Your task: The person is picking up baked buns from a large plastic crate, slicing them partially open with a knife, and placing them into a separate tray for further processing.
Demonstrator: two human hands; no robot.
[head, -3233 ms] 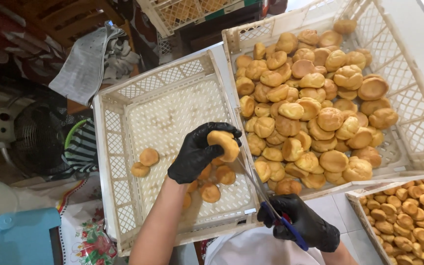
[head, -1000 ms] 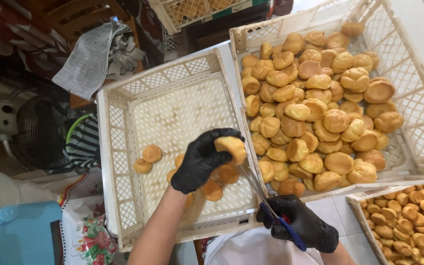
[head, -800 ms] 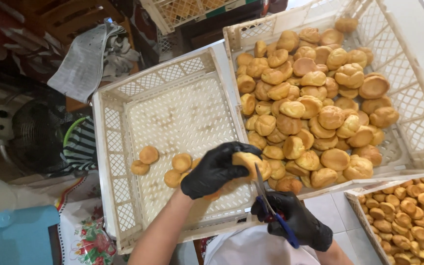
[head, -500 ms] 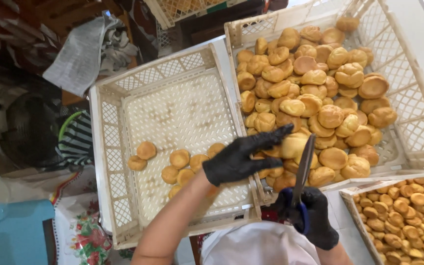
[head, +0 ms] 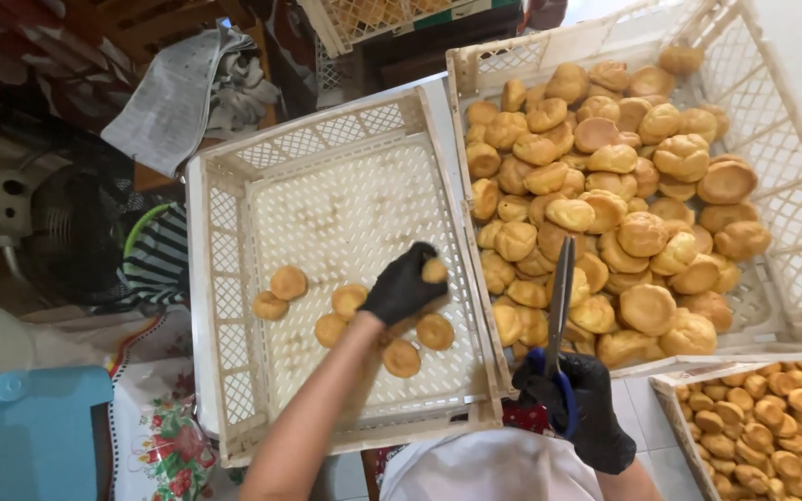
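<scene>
Your left hand (head: pixel 403 286), black glove, sits inside the left crate (head: pixel 234 306), at about 4 o'clock of its floor. Grip curled shut around one small bun (head: pixel 434 271); only the bun's top shows past your fingertips at the hand's 2 o'clock. Can't tell if the bun touches the crate floor.

Six loose buns (head: pixel 289 282) lie flat on that crate's floor, from 9 o'clock round to 5 o'clock of the hand, the nearest ones just beside your wrist.

Your right hand (head: pixel 579 410), also gloved, is at the bottom edge, just below the right crate's near rim. Grip closed on the blue handles of the scissors (head: pixel 561 295). Blades together, pointing to 12 o'clock over the heap of buns (head: pixel 605 186) in the right crate (head: pixel 795 232).

Third crate (head: pixel 670 394) of smaller pastries at 3 o'clock of the right hand. Fan (head: pixel 67 232) and newspaper (head: pixel 174 97) off to the left, beyond the crates.
</scene>
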